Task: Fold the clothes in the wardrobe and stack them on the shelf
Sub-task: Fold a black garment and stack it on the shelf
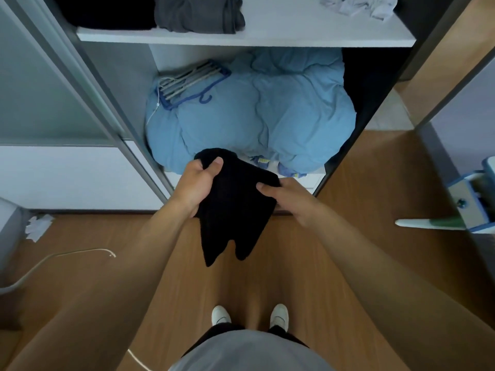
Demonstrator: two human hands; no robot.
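Black knitted garment: held in the air over the floor, just in front of the wardrobe's lower compartment; top edge stretched between both hands, two pointed ends hanging down.
Grey wardrobe with sliding door: open, seen from above and in front.
Brown wooden floor: below the garment, running up to the wardrobe base.
Light blue puffy duvet: bundled in the lower compartment, filling most of it, behind the black garment.
White flat shelf: above the duvet, carrying three lots of cloth.
Black folded pile: on the shelf's left end, touching the grey garment.
Dark grey folded garment: on the shelf, left of middle.
White crumpled cloth: on the shelf's right end, well apart from the grey garment.
Left hand: gripping the garment's upper left corner, fingers curled into the fabric, thumb on top.
Right hand: pinching the garment's right edge, thumb on top, fingers hidden beneath.
Blue plastic hanger with grey bars: lying on the duvet's upper left part.
White shoes: on the floor, side by side below the garment.
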